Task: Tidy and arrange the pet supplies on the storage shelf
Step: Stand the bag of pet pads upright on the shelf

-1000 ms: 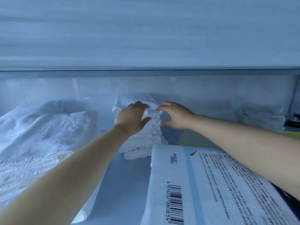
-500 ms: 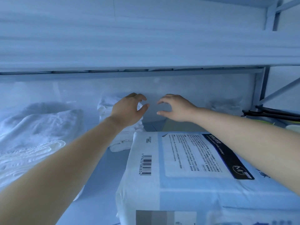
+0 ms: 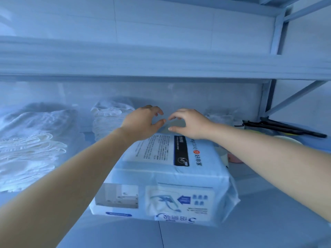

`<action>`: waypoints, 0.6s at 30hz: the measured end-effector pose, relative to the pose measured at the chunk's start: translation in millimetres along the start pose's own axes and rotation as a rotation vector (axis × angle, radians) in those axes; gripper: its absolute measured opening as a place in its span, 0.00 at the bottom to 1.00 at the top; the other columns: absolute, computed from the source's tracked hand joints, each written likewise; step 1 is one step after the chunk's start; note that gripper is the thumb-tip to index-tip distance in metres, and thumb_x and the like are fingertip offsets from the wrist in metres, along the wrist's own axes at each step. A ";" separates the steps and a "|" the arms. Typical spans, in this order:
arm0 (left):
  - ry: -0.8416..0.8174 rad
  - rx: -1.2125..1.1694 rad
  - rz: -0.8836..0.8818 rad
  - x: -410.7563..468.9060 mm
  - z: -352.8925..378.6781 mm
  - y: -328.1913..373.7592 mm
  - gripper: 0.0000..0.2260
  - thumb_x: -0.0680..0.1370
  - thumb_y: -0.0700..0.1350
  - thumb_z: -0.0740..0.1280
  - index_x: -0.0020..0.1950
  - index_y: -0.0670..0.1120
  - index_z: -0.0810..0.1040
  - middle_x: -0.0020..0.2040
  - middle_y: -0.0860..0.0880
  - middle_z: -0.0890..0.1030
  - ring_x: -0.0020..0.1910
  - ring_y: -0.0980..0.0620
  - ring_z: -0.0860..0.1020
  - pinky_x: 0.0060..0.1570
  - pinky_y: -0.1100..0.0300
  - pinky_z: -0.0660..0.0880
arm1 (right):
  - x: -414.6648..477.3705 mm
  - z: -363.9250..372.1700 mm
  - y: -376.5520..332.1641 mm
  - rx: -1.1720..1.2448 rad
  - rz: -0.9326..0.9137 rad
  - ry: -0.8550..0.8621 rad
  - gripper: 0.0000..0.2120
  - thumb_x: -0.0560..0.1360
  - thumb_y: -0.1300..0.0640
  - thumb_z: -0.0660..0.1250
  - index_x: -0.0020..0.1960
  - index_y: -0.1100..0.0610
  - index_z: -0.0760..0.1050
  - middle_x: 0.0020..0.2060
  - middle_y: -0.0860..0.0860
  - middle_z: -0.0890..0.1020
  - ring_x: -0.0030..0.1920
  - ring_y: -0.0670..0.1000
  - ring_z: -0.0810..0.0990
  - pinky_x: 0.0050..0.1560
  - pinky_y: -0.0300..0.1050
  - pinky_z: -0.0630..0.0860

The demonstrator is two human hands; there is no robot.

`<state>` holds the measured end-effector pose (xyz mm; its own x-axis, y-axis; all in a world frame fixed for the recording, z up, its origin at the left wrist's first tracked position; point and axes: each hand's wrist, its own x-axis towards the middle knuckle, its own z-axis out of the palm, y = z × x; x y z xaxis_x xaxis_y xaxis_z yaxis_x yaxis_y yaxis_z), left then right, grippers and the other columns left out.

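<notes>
A pale blue plastic pack of pet pads [image 3: 166, 178] lies flat on the shelf board [image 3: 268, 221] in the middle. My left hand [image 3: 143, 123] and my right hand [image 3: 189, 123] hover side by side over the pack's far edge, fingers loosely curled and holding nothing. A small stack of folded white cloths [image 3: 109, 120] stands at the back, just left of my left hand. A bigger pile of white towels [image 3: 30, 140] lies at the far left.
The upper shelf [image 3: 161, 59] hangs low over the hands. At the back right sit a crumpled clear bag [image 3: 222, 114], a black flat item [image 3: 284, 127], and a pink and cream thing [image 3: 234, 158] behind my right forearm. The shelf's upright post [image 3: 268, 97] stands at the right.
Both hands have let go of the small cloth stack and pulled back towards me. They now hang over the pad pack, and my view has drawn back and shifted right.
</notes>
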<state>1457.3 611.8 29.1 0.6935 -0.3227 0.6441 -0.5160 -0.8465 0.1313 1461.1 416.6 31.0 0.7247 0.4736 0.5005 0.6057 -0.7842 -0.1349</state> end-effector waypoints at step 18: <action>-0.157 0.012 -0.010 -66.1 5.9 77.6 0.12 0.76 0.56 0.63 0.57 0.55 0.75 0.52 0.57 0.78 0.51 0.53 0.76 0.46 0.59 0.73 | -98.1 -23.1 6.6 0.136 -0.014 0.094 0.11 0.73 0.51 0.69 0.53 0.53 0.79 0.52 0.47 0.79 0.51 0.43 0.74 0.49 0.28 0.64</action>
<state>1374.3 564.9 -7.7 0.7692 -0.3754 0.5171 -0.5031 -0.8547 0.1279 1386.4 355.8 0.8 0.6862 0.4393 0.5798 0.6586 -0.7137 -0.2386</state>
